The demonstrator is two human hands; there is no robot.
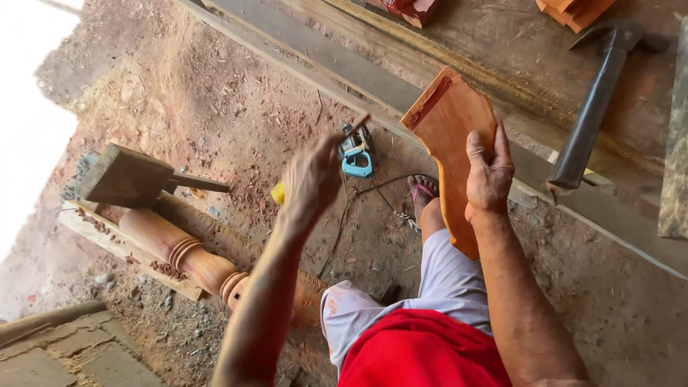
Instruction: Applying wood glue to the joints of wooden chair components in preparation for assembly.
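Head view. The right hand (489, 172) grips a flat, curved board of orange wood (451, 136), fingers wrapped around its edge, holding it upright above the person's knee, just off the near edge of the workbench (459, 79). The left hand (309, 183), blurred, is closed around a thin dark tool with a yellow handle (278, 192). On the bench lies a dark metal hammer (591, 107). On the sawdust-strewn dirt floor (215, 93) rest a blue power tool (356, 152) with cord, a wooden mallet (136, 175) and a smooth turned wooden post (186, 254).
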